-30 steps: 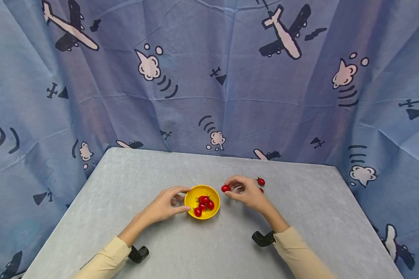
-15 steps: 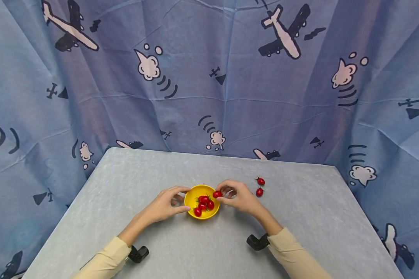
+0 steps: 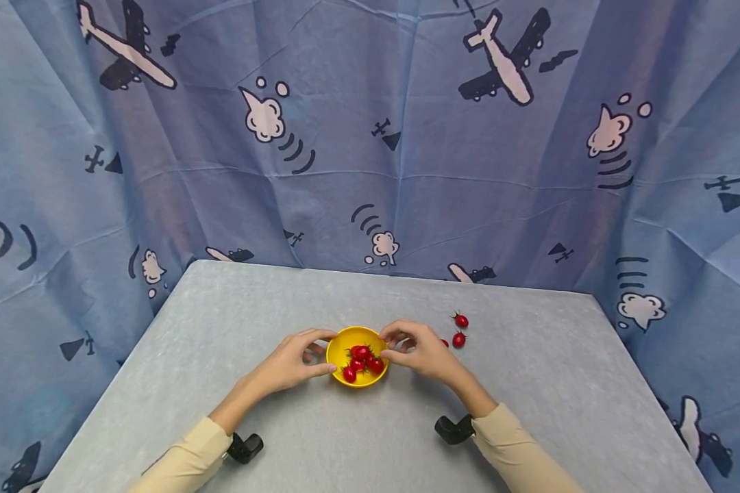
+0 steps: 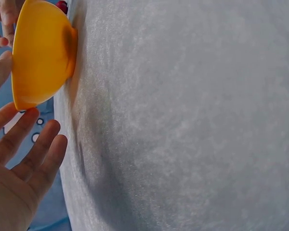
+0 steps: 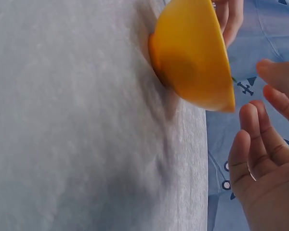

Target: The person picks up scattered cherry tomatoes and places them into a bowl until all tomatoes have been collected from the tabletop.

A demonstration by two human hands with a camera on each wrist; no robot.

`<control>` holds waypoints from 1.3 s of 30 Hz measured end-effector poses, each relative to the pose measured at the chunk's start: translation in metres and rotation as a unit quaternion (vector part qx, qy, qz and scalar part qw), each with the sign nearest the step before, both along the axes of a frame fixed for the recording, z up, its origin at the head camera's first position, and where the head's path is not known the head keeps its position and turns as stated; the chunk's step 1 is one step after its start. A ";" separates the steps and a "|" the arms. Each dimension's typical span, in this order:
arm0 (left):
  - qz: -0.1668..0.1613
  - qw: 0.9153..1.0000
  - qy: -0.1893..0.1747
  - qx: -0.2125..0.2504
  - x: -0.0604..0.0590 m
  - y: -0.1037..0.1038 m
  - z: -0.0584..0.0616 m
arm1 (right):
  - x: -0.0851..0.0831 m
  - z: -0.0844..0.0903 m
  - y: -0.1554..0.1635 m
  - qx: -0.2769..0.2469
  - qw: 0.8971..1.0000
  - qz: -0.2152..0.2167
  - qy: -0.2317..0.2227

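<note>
A yellow bowl [image 3: 358, 333] stands on the table with several cherry tomatoes [image 3: 359, 353] in it, red with green stems. My left hand [image 3: 293, 361] holds the bowl's left side, thumb and index fingertip on the rim; the other fingers spread beside it in the left wrist view. At the opposite rim, my right hand [image 3: 421, 350] has thumb and fingers apart with nothing between them. One cherry tomato [image 3: 376, 365] lies in the bowl just below its fingertips. In the right wrist view, the fingers [image 5: 249, 118] stand off the bowl's edge [image 5: 226, 91].
To the right of my right hand lie two cherry tomatoes, a farther one [image 3: 461, 320] and a nearer one [image 3: 459, 339]. Another red tomato [image 3: 445, 343] is mostly hidden behind that hand. A blue curtain [image 3: 345, 137] with planes hangs behind the grey table [image 3: 271, 294].
My right hand has moved left to the bowl with a cherry tomato and let it go inside. The left hand and the bowl have stayed in place.
</note>
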State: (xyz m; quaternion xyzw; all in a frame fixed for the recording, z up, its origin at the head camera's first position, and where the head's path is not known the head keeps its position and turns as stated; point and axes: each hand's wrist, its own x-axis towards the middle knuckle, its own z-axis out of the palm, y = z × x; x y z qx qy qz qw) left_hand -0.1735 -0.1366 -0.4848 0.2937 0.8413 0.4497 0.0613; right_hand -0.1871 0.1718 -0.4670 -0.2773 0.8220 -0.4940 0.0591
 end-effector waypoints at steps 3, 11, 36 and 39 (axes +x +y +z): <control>-0.001 1.000 -0.001 0.000 0.000 0.000 0.000 | 0.000 0.001 0.004 -0.001 1.000 -0.010 0.005; -0.001 1.000 -0.002 0.004 0.000 -0.001 0.000 | -0.001 0.003 0.026 -0.012 0.999 -0.052 0.006; -0.003 1.000 -0.001 0.008 -0.001 -0.001 -0.001 | -0.004 -0.016 0.138 -0.001 0.988 -0.146 0.045; -0.004 1.000 -0.001 0.008 -0.001 -0.001 -0.001 | -0.001 -0.014 0.138 0.009 0.988 -0.145 0.051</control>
